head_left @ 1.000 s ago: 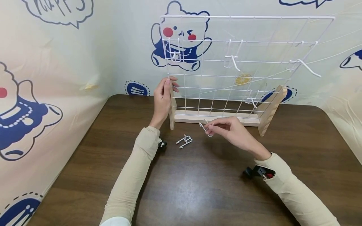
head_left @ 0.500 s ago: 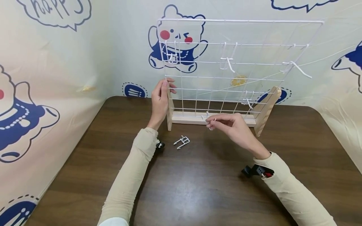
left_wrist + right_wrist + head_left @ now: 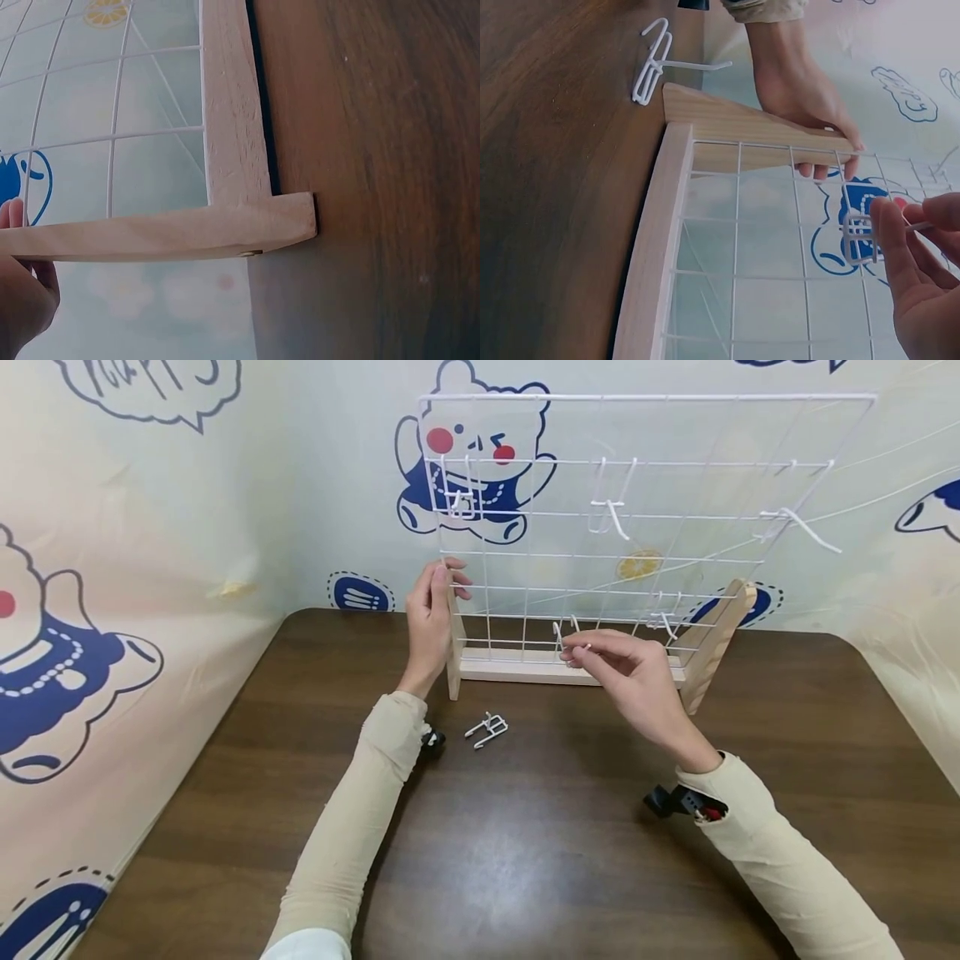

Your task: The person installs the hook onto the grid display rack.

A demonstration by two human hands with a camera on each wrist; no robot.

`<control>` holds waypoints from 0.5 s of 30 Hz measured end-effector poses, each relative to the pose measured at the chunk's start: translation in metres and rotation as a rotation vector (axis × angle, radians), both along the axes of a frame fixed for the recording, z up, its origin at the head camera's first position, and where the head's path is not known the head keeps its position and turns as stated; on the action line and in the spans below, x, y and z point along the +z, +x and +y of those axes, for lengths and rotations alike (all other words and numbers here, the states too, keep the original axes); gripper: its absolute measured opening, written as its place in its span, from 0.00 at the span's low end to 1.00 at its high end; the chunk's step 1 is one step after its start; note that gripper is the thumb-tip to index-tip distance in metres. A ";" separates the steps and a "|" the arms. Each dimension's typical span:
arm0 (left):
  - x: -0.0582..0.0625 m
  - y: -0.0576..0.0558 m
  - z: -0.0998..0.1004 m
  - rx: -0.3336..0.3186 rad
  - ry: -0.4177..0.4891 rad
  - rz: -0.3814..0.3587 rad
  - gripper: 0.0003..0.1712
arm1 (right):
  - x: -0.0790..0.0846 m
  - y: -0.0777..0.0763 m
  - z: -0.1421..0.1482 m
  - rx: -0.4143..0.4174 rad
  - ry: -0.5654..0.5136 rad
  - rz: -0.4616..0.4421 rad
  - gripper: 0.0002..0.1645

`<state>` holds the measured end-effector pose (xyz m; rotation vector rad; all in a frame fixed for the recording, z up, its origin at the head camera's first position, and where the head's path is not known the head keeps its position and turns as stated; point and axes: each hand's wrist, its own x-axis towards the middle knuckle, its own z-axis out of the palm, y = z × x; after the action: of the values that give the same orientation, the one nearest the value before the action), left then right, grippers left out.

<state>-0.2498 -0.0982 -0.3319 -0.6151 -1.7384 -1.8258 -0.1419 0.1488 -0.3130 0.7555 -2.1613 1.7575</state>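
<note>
My right hand [image 3: 637, 681] pinches a white wire hook [image 3: 859, 236] between thumb and fingers, close in front of the rack's lower wires. Its two bent ends point upward in the head view. With my left hand [image 3: 430, 622] I grip the left side of a white wire grid rack [image 3: 645, 397], at the top of its wooden side piece [image 3: 150, 234]. The thumb is on the near side and fingertips show beyond the edge. A second white wire hook [image 3: 489, 727] lies on the table in front of the rack, its prong sticking up in the right wrist view.
Several hooks hang on the grid, including a left one [image 3: 459, 503], a middle one [image 3: 613, 514], a right one [image 3: 802, 527] and a lower one [image 3: 663, 622]. A wooden base bar [image 3: 517, 670] joins the side pieces on the brown table [image 3: 510, 860]. A printed cloth [image 3: 337, 485] hangs behind.
My right hand has lifted the hook from low in front of the base bar, up and slightly right to the lower wires. My left hand keeps its grip on the rack.
</note>
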 end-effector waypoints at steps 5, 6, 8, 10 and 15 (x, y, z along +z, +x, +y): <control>0.000 0.000 0.001 0.016 0.002 -0.003 0.18 | 0.008 0.001 -0.010 -0.028 -0.006 0.050 0.11; -0.001 0.000 0.001 0.016 0.001 -0.005 0.18 | 0.009 0.000 -0.012 -0.037 -0.006 0.064 0.11; -0.001 0.000 0.001 0.017 -0.002 -0.008 0.18 | 0.010 -0.002 -0.015 -0.050 -0.013 0.084 0.12; -0.002 0.000 0.000 0.016 -0.007 -0.010 0.18 | 0.011 -0.004 -0.020 -0.061 -0.028 0.107 0.12; -0.002 0.000 -0.001 0.007 -0.013 -0.008 0.18 | 0.016 -0.011 -0.030 -0.092 -0.082 0.168 0.11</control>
<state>-0.2502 -0.0992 -0.3341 -0.6064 -1.7571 -1.8160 -0.1525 0.1186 -0.2969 0.7429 -1.9711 1.6630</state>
